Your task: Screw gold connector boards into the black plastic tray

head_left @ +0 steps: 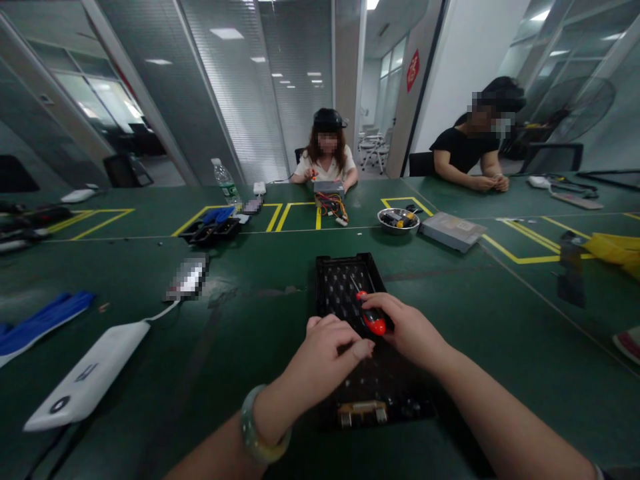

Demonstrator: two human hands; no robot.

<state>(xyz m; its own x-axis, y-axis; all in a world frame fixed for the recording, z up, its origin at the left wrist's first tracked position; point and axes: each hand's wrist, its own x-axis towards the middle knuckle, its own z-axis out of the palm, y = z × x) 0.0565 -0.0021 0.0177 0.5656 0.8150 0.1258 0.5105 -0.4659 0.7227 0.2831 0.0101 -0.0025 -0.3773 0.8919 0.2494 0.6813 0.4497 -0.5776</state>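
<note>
A screwdriver (pixel 374 320) with a red and black handle is in my right hand (pixel 407 327), its thin shaft pointing forward and slightly left. Below it lies a long black tray-like casing (pixel 345 280) with a raised pattern inside its far part. Over the casing's left side is my left hand (pixel 333 350), with fingers curled and thumb stretched toward the right. Whatever those fingers may grip is hidden. At the casing's near end, a brownish part with metal pieces (pixel 363 410) is visible.
At left are a white device (pixel 90 377) with a cable and a blue glove (pixel 47 323). Farther back stand a black tray (pixel 213 228), a bottle (pixel 226 181), a metal bowl (pixel 399 223) and a grey metal box (pixel 453 231). Two people (pixel 327 157) (pixel 473 147) sit across the green table (pixel 250 347).
</note>
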